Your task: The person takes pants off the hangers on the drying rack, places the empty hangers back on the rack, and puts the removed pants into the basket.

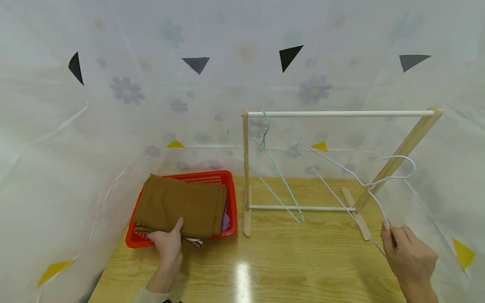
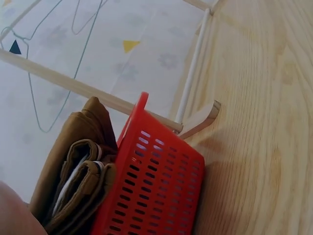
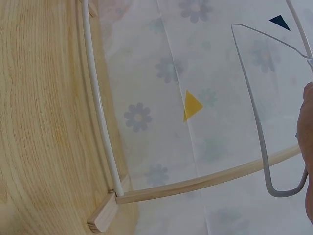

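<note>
In the head view a folded brown garment (image 1: 182, 206) lies over the top of a red plastic basket (image 1: 233, 210). My left hand (image 1: 168, 244) grips its near edge, thumb on top and fingers underneath. The left wrist view shows the garment's folded layers (image 2: 80, 171) with a white stripe between them, beside the basket's slotted wall (image 2: 156, 181). At the right, my right hand (image 1: 411, 254) holds a pale lavender wire hanger (image 1: 373, 184) by one lower end. The hanger's hook points up to the right, in front of the rack.
A wooden rack with a white top rail (image 1: 341, 114) stands on the wooden table (image 1: 295, 261). From the rail's left end hangs a mint-green hanger (image 1: 264, 142). Purple cloth (image 1: 225, 221) shows inside the basket. A floral sheet (image 1: 235, 50) encloses the back and sides.
</note>
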Tool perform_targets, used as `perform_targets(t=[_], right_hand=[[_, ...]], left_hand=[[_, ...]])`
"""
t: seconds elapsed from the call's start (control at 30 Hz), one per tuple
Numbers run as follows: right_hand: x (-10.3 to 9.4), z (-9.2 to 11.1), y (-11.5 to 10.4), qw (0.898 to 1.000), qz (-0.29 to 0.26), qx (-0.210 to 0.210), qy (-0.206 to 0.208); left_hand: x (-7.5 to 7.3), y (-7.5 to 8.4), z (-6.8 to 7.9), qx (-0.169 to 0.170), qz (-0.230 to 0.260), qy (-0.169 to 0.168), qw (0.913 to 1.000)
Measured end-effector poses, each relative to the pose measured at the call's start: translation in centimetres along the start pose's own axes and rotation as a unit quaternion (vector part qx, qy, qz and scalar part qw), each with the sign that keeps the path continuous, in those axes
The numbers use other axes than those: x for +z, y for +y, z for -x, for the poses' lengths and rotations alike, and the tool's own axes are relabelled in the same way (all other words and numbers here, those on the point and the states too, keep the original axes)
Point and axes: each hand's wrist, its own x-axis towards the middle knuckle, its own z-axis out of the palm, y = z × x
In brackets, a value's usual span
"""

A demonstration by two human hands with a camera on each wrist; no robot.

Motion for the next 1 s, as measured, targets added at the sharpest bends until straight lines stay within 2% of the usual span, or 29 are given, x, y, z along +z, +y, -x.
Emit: perform_targets(t=[0.2, 0.33, 0.5, 0.6, 0.77, 1.0], right_hand=[[0.0, -0.1, -0.3, 1.0, 0.001, 0.0, 0.005], [0.0, 0.0, -0.3, 1.0, -0.001, 0.001, 0.013], [0.1, 0.2, -0.1, 1.0, 0.001, 0.0, 0.007], [0.0, 0.4, 0.1, 1.0, 0.004, -0.002, -0.006], [0.0, 0.5, 0.4, 1.0, 0.006, -0.006, -0.017], [0.1, 0.5, 0.4, 1.0, 0.006, -0.008, -0.018]], left_hand=[[-0.9, 0.8, -0.2, 0.012, -0.004, 0.059, 0.9982], [-1.1, 1.2, -0.5, 0.014, 0.009, 0.078, 0.9968], [-1.6, 1.6, -0.7, 0.061, -0.01, 0.124, 0.9904], [-1.9, 1.6, -0.7, 0.089, -0.026, 0.124, 0.988], [-2.0, 1.8, -0.4, 0.126, -0.024, 0.115, 0.9851], [-1.8, 2.7, -0.3, 0.219, -0.048, 0.093, 0.97]])
